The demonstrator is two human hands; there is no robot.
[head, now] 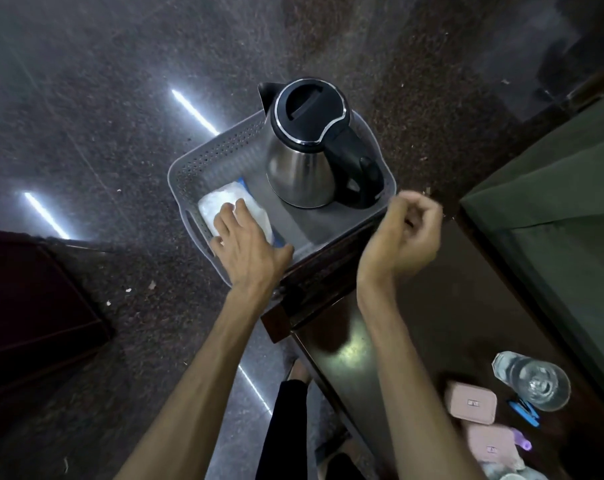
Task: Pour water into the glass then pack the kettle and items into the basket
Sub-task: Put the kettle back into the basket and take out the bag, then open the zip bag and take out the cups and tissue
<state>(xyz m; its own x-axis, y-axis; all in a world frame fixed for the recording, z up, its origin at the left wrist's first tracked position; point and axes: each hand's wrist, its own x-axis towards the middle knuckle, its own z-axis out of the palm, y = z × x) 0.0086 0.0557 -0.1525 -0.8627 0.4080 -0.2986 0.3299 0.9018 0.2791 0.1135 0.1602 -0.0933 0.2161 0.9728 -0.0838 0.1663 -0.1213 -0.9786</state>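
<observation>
The kettle point(302, 150) already stands upright inside the grey basket point(203, 157), filling its far half toward 1 o'clock, handle turned to the right. The basket hangs half off the end of the dark counter point(432, 327), over the floor. The left hand point(245, 244) lies flat with fingers spread on a white packet point(224, 202) in the near-left corner, around 10 o'clock from the kettle's base, pressing it down rather than gripping it. The right hand point(407, 233) hovers at the basket's right rim, fingers loosely curled and blurred; it seems to hold nothing, though I cannot be sure.

The glass point(535, 382) sits at 5 o'clock on the counter, apparently with water in it, so pouring looks done. Beside it wait two pink cases point(471, 403), a blue clip-like thing point(525, 412) and something purple point(522, 441).

To pack well, I would seat the packet flat against the wall, keeping the strip beside the kettle free for the cases. Given the overhang, a steadying hand on the rim seems wise before adding weight on the floor side.
</observation>
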